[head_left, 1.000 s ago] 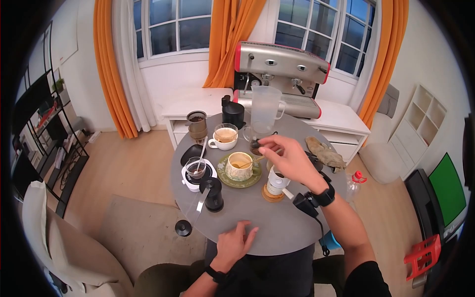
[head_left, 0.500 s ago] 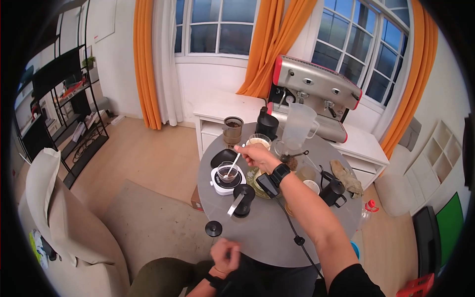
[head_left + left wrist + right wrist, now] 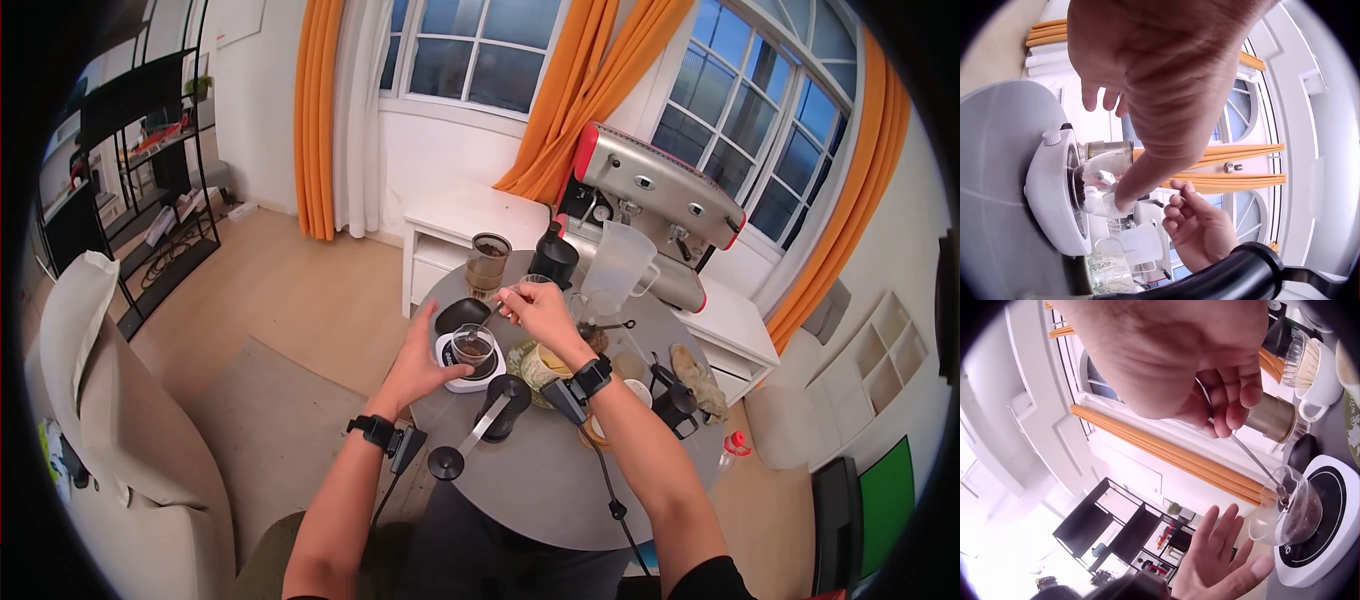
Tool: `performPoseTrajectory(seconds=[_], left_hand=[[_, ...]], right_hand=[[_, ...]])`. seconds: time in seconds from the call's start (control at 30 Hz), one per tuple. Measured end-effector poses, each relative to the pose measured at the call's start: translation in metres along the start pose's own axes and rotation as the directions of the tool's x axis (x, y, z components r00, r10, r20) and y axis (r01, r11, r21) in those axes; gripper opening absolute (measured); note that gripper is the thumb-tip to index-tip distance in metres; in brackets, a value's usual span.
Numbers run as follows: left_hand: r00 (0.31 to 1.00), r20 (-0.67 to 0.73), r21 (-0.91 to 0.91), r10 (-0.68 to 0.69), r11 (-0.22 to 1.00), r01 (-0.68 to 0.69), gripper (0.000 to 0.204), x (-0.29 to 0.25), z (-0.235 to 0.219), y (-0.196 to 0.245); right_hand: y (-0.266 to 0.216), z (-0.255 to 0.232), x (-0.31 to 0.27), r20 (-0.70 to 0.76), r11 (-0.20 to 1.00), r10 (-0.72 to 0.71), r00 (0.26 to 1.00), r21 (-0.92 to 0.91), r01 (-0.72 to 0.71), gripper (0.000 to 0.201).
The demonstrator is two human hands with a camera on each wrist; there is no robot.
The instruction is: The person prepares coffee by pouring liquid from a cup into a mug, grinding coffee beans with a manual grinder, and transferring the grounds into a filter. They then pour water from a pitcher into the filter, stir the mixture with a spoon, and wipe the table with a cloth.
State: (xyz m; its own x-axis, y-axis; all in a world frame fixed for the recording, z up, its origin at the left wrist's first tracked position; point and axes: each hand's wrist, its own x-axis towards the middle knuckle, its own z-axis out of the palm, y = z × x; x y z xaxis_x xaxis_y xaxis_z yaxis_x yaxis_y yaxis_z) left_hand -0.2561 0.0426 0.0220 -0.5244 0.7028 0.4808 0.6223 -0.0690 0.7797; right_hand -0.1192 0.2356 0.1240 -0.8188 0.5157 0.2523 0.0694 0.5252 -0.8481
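This looks like a living space given over to coffee: a round grey table point(image 3: 540, 500) holds cups and a hand grinder point(image 3: 505, 395), an espresso machine point(image 3: 655, 190) stands beyond it by windows with orange curtains point(image 3: 318, 120), and a beige sofa point(image 3: 130, 420) sits near left.

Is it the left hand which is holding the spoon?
No, the right hand holds the spoon, and the left hand is open beside the glass cup.
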Motion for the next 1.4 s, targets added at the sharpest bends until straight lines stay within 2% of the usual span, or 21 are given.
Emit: performPoseTrajectory(seconds=[0.1, 0.2, 0.3, 0.4, 0.5, 0.6, 0.7, 0.8, 1.4], left_hand=[[0.986, 0.162, -0.041, -0.032, 0.998, 0.039, 0.126, 0.009, 0.003, 0.016], [0.981, 0.193, -0.051, -0.018, 0.998, 0.029, 0.126, 0.015, 0.013, 0.007], [0.978, 0.202, -0.162, -0.055, 0.983, 0.089, 0.122, 0.016, 0.021, 0.002], [0.991, 0.136, -0.113, 0.003, 0.994, 0.013, 0.117, 0.015, 0.025, -0.002], [0.992, 0.087, -0.146, 0.093, 0.986, -0.08, 0.115, 0.013, 0.025, -0.002], [0.991, 0.078, -0.188, 0.112, 0.978, -0.095, 0.117, 0.011, 0.024, 0.002], [0.989, 0.077, -0.203, 0.123, 0.973, -0.105, 0.116, 0.01, 0.023, 0.005], [0.985, 0.077, -0.182, 0.155, 0.973, -0.139, 0.116, 0.01, 0.022, 0.008], [0.985, 0.085, -0.123, 0.152, 0.982, -0.141, 0.116, 0.012, 0.018, 0.027]], right_hand=[[-0.001, 0.003, -0.01, 0.002, 0.993, -0.08, 0.997, -0.088, 0.08, 0.031], [0.0, 0.004, -0.014, 0.002, 0.984, -0.074, 0.997, -0.163, 0.073, 0.032], [-0.001, 0.005, -0.019, -0.012, 0.986, -0.036, 0.999, -0.164, 0.033, 0.032], [-0.001, 0.007, -0.024, -0.04, 0.996, -0.052, 0.998, -0.072, 0.049, 0.031], [-0.006, 0.003, -0.031, -0.085, 0.998, -0.061, 0.994, -0.027, 0.059, 0.03], [-0.003, 0.001, -0.032, -0.124, 0.995, -0.098, 0.987, 0.016, 0.1, 0.029], [-0.005, -0.001, -0.037, -0.145, 0.988, -0.147, 0.979, -0.061, 0.139, 0.03], [-0.009, 0.0, -0.043, -0.181, 0.984, -0.18, 0.967, -0.047, 0.175, 0.03], [-0.007, -0.002, -0.052, -0.213, 0.995, -0.104, 0.971, -0.034, 0.099, 0.031]])
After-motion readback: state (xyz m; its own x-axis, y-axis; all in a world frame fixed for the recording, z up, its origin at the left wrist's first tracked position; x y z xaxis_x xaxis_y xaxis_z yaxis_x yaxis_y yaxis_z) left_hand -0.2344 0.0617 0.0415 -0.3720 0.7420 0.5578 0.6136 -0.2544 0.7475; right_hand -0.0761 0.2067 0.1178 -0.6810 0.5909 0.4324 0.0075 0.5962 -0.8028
